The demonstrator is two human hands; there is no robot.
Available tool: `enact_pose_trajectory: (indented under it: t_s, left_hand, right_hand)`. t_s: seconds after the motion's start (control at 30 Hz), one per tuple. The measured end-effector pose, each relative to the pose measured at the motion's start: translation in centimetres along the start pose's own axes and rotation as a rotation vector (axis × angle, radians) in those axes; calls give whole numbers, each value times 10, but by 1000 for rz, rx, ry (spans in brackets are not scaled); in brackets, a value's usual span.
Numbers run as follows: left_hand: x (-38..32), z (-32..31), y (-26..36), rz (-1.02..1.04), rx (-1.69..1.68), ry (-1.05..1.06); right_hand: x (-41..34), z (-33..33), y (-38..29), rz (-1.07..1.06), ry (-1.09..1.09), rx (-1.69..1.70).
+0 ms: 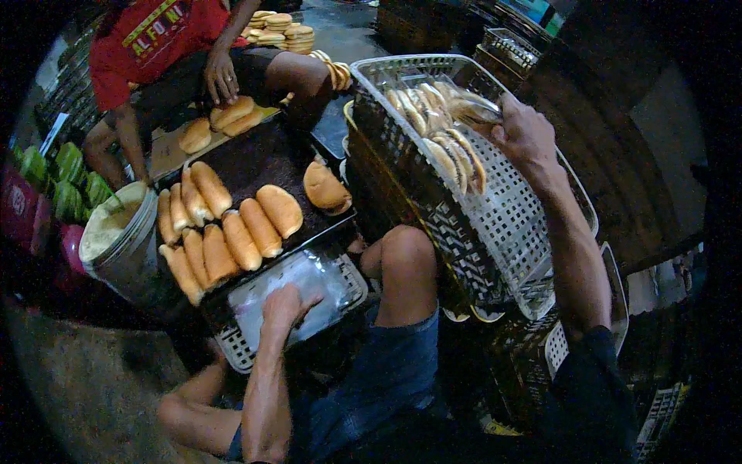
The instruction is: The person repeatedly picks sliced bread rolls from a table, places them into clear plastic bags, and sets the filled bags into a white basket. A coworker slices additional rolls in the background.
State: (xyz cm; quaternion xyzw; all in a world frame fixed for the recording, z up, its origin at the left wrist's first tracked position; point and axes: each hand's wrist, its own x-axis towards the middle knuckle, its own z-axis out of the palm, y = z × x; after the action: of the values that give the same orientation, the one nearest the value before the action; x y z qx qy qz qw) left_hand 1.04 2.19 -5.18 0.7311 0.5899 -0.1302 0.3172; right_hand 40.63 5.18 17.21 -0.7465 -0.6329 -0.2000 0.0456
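My left hand rests, fingers spread, on a stack of clear plastic bags lying over a small grey basket. Above it, a dark tray carries two rows of long bread buns, with a rounder bun near its right corner. To the right, my right hand is closed on the end of a clear plastic package inside a large grey perforated crate. Other wrapped buns lie in the crate beside it. The package's contents are partly hidden by glare.
Across the tray, a person in a red shirt has a hand over buns on cardboard. A bucket of pale filling stands at left, near green packages. Stacked round buns sit behind. Dark crates are under the large crate.
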Motion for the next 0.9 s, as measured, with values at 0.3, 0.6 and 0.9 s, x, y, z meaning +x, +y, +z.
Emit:
enact_pose_trajectory:
  t_s: [0.3,0.6,0.9]
  left_hand:
    - [-3,30,-31,149,-366,66]
    - [-33,32,-15,221,-2138,277]
    - [1,-36,-53,-24,-1457,1444]
  right_hand:
    - [19,19,-101,-291,-486,588]
    - [-131,75,-236,54,-694,1792]
    - [-112,159,-279,-62,-187,1277]
